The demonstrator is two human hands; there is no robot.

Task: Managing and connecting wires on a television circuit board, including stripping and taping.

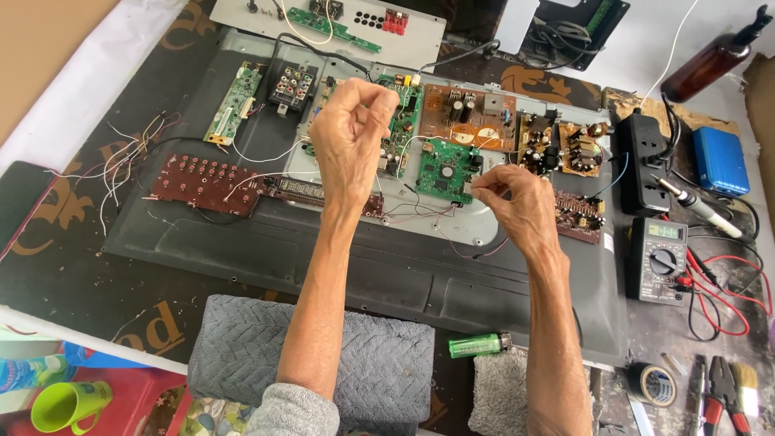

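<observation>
My left hand (349, 129) is raised above the green circuit board (401, 121), fingers curled and pinched together near a thin white wire. My right hand (517, 202) hovers lower, thumb and forefinger pinched on a thin wire beside the square green board (442, 168). Both hands sit over a grey metal back panel (242, 234) covered with several circuit boards. Whether the left hand actually holds the wire is hard to tell.
A brown board (464, 113) and dark red board (206, 178) lie on the panel. A multimeter (658, 258), black power strip (642, 157), soldering iron (698, 206), blue box (720, 160) and brown bottle (714, 56) stand right. Green lighter (478, 345), tape roll (654, 383), pliers (722, 396) lie near.
</observation>
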